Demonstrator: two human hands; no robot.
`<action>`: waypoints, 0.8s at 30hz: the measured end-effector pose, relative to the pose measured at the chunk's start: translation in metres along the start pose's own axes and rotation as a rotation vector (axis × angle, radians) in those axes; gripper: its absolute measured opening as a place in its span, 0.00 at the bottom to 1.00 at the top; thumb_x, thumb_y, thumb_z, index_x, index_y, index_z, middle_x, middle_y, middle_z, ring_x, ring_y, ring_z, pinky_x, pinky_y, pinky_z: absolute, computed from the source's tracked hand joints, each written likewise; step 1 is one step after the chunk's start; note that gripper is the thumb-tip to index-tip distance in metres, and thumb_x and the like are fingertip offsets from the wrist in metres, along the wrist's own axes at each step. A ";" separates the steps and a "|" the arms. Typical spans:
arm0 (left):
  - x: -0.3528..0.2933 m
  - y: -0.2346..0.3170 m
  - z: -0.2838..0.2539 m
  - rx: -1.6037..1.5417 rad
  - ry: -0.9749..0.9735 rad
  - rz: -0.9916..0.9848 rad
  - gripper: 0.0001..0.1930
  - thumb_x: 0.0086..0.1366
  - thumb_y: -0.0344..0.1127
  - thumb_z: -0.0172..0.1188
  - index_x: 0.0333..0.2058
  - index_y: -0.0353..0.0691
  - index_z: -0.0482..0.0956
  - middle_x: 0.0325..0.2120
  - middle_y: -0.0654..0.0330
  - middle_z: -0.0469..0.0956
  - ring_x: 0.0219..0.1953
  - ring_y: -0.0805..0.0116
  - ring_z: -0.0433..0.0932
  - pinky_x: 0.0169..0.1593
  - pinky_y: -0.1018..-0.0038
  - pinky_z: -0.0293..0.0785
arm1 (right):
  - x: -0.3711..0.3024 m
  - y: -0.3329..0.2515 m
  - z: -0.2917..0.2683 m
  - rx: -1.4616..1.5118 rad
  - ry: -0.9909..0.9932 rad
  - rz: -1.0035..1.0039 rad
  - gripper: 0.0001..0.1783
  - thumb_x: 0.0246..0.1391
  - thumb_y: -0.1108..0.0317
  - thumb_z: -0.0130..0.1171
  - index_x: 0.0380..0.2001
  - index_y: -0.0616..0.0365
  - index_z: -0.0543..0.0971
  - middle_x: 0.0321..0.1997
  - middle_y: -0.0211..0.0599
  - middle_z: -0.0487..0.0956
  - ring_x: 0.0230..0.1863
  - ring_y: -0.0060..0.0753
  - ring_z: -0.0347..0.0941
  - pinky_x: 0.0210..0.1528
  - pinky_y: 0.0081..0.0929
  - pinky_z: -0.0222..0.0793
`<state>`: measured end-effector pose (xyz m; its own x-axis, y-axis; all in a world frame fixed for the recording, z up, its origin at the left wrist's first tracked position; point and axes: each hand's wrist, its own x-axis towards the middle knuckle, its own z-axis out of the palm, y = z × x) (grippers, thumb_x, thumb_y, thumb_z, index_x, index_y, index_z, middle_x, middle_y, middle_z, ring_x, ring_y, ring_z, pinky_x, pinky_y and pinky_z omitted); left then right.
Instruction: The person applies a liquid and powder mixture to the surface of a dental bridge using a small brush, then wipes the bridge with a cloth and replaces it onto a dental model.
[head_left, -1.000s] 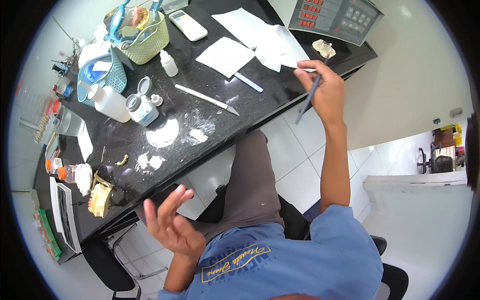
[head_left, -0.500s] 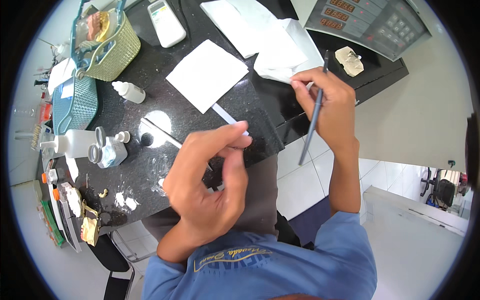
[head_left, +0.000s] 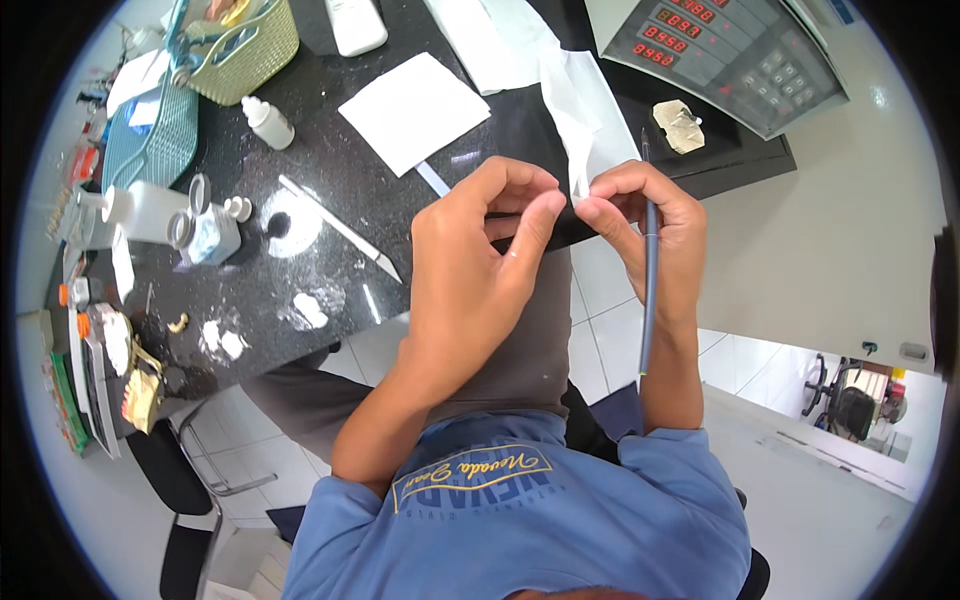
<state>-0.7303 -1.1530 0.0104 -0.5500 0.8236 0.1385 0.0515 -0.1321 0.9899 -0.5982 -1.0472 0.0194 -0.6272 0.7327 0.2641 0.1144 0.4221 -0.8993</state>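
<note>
White tissue (head_left: 575,110) at the black counter (head_left: 330,260) edge, seemingly pinched by both hands, left hand (head_left: 470,260) and brush-holding right hand (head_left: 645,225), wants gentle, even tugs.

both hands (head_left: 480,260) (head_left: 650,225) pinch white tissue (head_left: 585,110) over black counter (head_left: 330,220); right holds thin tool (head_left: 648,290).

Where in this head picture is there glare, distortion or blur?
Head view: window light glares off the black countertop; the fisheye bends its edge toward the rim; the left hand, right hand and pen look sharp; a black ring borders the picture.
</note>
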 end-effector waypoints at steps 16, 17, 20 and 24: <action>-0.004 0.012 -0.003 0.341 0.079 0.057 0.13 0.59 0.25 0.61 0.43 0.32 0.76 0.27 0.55 0.81 0.31 0.64 0.81 0.36 0.71 0.78 | 0.003 0.011 -0.012 0.198 -0.005 -0.026 0.07 0.52 0.72 0.68 0.30 0.63 0.80 0.26 0.30 0.80 0.30 0.17 0.76 0.35 0.16 0.72; -0.002 0.011 -0.001 0.338 0.077 0.066 0.13 0.59 0.25 0.61 0.43 0.32 0.76 0.27 0.55 0.81 0.31 0.64 0.81 0.36 0.71 0.78 | 0.005 0.010 -0.016 0.238 -0.007 -0.009 0.07 0.52 0.72 0.68 0.30 0.64 0.80 0.27 0.31 0.80 0.30 0.17 0.76 0.35 0.16 0.73; 0.011 0.011 0.007 0.744 0.216 0.586 0.21 0.59 0.24 0.58 0.53 0.37 0.73 0.38 0.58 0.81 0.43 0.62 0.78 0.44 0.69 0.75 | 0.012 0.008 -0.026 0.164 -0.036 -0.012 0.07 0.53 0.73 0.67 0.31 0.65 0.79 0.27 0.33 0.80 0.30 0.18 0.76 0.36 0.17 0.75; 0.023 0.022 0.012 0.628 -0.099 0.679 0.25 0.59 0.25 0.59 0.57 0.40 0.70 0.43 0.54 0.80 0.47 0.54 0.75 0.46 0.66 0.73 | 0.018 0.001 -0.029 0.103 -0.041 0.005 0.06 0.53 0.73 0.67 0.31 0.64 0.80 0.26 0.31 0.80 0.30 0.17 0.76 0.34 0.16 0.75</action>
<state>-0.7321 -1.1299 0.0355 -0.1646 0.7261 0.6676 0.7943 -0.3037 0.5262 -0.5870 -1.0185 0.0328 -0.6582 0.7112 0.2468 0.0392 0.3598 -0.9322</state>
